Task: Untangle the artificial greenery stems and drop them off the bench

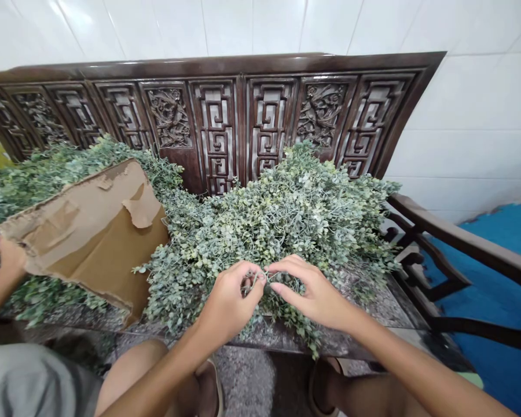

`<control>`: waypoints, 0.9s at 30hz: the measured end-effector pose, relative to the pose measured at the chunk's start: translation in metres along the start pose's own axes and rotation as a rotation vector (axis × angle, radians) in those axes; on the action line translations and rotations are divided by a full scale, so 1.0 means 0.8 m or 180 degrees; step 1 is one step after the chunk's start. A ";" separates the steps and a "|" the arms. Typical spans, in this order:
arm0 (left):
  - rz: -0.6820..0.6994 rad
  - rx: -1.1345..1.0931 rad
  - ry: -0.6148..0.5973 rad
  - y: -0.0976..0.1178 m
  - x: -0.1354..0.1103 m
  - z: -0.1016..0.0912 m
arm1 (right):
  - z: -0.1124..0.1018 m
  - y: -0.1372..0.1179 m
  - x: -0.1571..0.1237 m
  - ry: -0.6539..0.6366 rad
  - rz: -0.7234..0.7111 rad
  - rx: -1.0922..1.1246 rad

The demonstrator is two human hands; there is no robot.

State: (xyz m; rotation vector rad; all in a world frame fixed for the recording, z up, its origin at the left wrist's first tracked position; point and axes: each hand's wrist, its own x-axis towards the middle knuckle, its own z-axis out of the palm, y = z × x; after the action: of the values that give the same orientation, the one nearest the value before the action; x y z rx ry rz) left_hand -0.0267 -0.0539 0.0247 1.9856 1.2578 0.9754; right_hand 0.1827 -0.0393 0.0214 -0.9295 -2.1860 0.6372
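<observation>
The left hand (230,304) and right hand (315,286) pinch thin stems (256,279) of leafy greenery (260,231), with torn cardboard (87,237) lying to the left.

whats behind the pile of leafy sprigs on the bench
Behind the leafy sprigs rises the carved dark wooden backrest, with white wall tiles above it. The backrest's lower part is covered by the sprigs and cannot be seen.
</observation>
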 end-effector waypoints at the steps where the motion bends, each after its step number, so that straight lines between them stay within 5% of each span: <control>1: 0.0095 0.0047 0.0007 0.001 -0.001 0.000 | 0.000 -0.001 0.000 -0.0008 -0.0031 -0.0001; 27: 0.0686 0.0361 -0.0087 0.002 -0.011 0.009 | 0.012 -0.016 0.004 0.0138 0.0432 0.0770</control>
State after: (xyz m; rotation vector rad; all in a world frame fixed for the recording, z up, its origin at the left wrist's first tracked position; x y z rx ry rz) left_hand -0.0223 -0.0633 0.0192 2.2512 1.1233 0.9930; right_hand 0.1684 -0.0464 0.0246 -0.9576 -1.9668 0.9152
